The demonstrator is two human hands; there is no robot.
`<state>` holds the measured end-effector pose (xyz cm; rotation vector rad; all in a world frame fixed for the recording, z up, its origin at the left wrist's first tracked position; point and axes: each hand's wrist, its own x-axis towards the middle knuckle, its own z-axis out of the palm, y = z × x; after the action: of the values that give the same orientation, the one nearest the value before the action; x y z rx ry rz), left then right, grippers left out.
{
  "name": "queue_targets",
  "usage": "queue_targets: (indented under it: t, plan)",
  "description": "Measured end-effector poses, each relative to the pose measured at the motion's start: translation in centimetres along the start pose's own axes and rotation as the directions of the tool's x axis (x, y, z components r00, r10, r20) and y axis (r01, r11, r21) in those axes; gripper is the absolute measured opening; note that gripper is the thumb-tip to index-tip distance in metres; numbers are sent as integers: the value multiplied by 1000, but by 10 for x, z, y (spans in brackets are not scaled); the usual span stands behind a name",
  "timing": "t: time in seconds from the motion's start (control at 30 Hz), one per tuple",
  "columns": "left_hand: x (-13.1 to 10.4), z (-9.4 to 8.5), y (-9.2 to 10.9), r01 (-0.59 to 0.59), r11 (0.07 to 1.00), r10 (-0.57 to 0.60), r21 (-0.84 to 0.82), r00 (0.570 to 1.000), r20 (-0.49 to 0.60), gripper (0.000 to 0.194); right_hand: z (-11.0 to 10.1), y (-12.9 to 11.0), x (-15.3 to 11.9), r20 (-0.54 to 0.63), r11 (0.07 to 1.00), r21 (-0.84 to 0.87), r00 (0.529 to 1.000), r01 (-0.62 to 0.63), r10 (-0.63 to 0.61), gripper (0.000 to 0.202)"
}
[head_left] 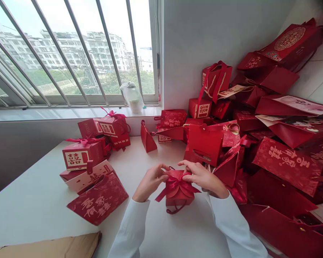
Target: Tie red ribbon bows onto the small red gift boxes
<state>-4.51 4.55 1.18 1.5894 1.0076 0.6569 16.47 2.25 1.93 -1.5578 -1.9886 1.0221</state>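
Observation:
A small red gift box [179, 199] stands on the white table in front of me, with a red ribbon bow [174, 182] on its top. From the left side, my left hand [152, 181] pinches a loop of the bow between thumb and fingers. On the bow's right, my right hand [203, 177] grips the other loop the same way. Ribbon tails hang out to both sides of the box. A dark red cord handle [176, 210] curves at the box's near side.
Red boxes and bags [97, 200] sit at the left. A large pile of red bags [288, 165] fills the right side. Cardboard [51, 248] lies at the lower left of the white table [29, 193]. A plastic-wrapped cup [134, 102] stands on the sill.

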Motion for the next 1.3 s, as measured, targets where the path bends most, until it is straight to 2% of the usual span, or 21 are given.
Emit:
queue_targets:
  t: [0.43, 0.73, 0.87, 1.03, 1.17, 1.3]
  plan:
    - [0, -12, -4, -16, 999, 17, -31, 1000, 11, 25, 2, -11, 2, -54, 999, 27, 998, 30, -29, 46]
    - [3, -13, -11, -6, 998, 8, -57, 1000, 28, 27, 4, -7, 4, -46, 999, 41, 998, 37, -35, 44]
    - [1, -11, -5, -15, 995, 17, 97, 1000, -22, 27, 3, -6, 4, -50, 998, 54, 998, 30, -27, 44]
    - [1, 7, 10, -80, 920, 161, 384, 970, -184, 25, 0, -11, 1, -26, 999, 47, 999, -19, 20, 42]
    - [2, 24, 15, -75, 878, 165, 473, 974, -152, 22, -2, -12, -1, -21, 998, 58, 1000, -22, 23, 42]
    - [3, 29, 14, -25, 873, 113, 488, 982, -151, 20, -1, -6, 1, -38, 999, 37, 999, -5, 6, 43]
